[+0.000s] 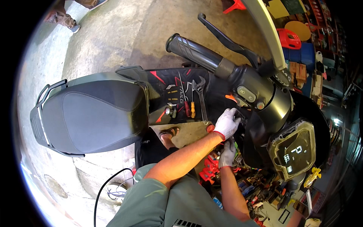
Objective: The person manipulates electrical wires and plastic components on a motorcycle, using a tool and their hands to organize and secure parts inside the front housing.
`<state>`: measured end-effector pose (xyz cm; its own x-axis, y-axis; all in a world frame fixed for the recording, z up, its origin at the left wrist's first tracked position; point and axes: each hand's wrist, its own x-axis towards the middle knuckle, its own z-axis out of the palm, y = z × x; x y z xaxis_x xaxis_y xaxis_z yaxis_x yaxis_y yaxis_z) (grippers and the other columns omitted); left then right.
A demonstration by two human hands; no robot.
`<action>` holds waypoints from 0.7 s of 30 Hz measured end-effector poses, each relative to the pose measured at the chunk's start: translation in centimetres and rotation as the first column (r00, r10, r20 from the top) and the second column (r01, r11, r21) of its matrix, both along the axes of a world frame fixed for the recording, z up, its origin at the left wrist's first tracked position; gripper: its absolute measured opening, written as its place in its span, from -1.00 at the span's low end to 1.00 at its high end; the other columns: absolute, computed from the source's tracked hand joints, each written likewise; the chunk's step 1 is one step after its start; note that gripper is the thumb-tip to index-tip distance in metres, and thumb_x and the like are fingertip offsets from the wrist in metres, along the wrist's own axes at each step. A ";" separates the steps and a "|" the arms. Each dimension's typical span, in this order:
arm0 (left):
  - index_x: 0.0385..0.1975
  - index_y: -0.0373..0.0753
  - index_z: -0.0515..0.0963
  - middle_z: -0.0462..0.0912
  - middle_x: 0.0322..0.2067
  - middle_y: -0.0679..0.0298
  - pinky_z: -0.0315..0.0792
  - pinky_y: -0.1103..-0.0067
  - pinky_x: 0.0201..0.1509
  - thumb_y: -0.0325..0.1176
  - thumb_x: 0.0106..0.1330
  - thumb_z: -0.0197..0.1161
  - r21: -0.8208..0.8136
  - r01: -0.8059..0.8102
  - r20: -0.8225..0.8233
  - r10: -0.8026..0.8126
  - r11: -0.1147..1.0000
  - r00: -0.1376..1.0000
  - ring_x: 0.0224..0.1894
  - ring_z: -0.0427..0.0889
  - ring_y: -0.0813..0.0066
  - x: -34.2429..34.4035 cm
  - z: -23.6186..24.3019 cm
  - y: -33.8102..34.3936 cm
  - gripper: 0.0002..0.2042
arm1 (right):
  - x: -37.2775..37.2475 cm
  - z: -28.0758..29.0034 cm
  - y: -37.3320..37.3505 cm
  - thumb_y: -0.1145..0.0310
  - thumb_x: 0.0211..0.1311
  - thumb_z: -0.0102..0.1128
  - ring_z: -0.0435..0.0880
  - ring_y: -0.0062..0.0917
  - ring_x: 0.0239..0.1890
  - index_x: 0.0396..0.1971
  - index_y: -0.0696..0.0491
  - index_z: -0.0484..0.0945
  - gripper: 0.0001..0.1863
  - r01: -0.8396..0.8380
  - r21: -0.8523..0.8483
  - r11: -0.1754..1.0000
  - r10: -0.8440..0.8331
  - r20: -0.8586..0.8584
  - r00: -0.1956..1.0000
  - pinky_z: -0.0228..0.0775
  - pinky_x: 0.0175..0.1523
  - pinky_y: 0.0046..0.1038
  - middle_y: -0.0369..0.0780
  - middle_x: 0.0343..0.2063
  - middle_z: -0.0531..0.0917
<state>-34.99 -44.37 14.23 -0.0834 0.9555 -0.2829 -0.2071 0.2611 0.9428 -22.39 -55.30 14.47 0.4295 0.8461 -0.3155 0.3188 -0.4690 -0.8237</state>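
Note:
My left hand (228,124), in a white glove with a red cuff, presses its curled fingers to the scooter's black front panel (251,140) below the handlebar. What its fingertips grip is hidden. Lower down, my right hand (227,153), in a greyish glove, reaches up beside the panel's edge; its fingertips are out of sight. The scooter's handlebar grip (196,53) points away from me, with a brake lever (227,41) beyond it. A lit display (295,153) stands to the right. On the footboard lie an adjustable wrench (201,99), a yellow-handled screwdriver (193,109) and a red-handled one (187,109).
The black seat (100,115) fills the left side. Several small bits lie near a flashlight-like metal piece (169,111) on the footboard. Cluttered tools and parts (257,189) cover the lower right. Another person's leg (64,19) shows at the far left. A black cable (102,189) curves beside me.

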 end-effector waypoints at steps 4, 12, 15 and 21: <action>-0.03 -0.27 0.54 0.59 -0.16 -0.09 0.46 0.23 0.06 -0.29 0.26 0.28 -0.002 0.015 -0.029 -0.015 1.000 0.999 -0.04 0.57 -0.08 0.0 0.1 -0.1 -0.68 | 2.5 -4.7 3.3 0.29 0.53 -0.07 0.54 -0.42 0.14 0.25 0.15 0.37 -0.59 0.017 -0.145 0.989 -0.053 -0.249 0.967 0.38 0.24 -0.38 -0.20 0.11 0.55; -0.12 -0.21 0.53 0.54 -0.13 -0.01 0.49 0.19 0.02 -0.26 0.25 0.26 0.006 0.040 -0.076 -0.039 0.999 0.996 -0.06 0.59 -0.09 -0.4 0.0 -0.2 -0.74 | 3.0 -8.1 7.2 0.23 0.54 -0.14 0.46 -0.41 0.22 0.28 0.10 0.32 -0.57 -0.569 -0.647 0.507 0.706 0.691 -0.156 0.28 0.32 -0.38 -0.19 0.17 0.49; -0.13 -0.21 0.54 0.54 -0.11 -0.01 0.49 0.19 0.03 -0.25 0.26 0.26 0.030 0.022 -0.064 -0.020 0.999 0.998 -0.06 0.59 -0.10 -0.3 0.0 -0.4 -0.75 | 3.5 -6.6 7.3 0.22 0.55 -0.15 0.43 -0.40 0.25 0.30 0.10 0.30 -0.55 -0.516 -0.738 0.435 0.599 0.665 -0.446 0.24 0.35 -0.38 -0.18 0.20 0.47; -0.11 -0.19 0.56 0.52 -0.07 -0.01 0.48 0.22 0.08 -0.26 0.28 0.25 0.107 -0.052 -0.017 0.054 0.993 0.998 0.00 0.57 -0.10 -0.2 -0.2 -0.3 -0.76 | 3.8 -6.3 7.9 0.20 0.55 -0.20 0.38 -0.39 0.31 0.32 0.10 0.26 -0.53 -0.437 -0.814 0.382 0.567 0.580 -0.585 0.17 0.41 -0.39 -0.16 0.26 0.43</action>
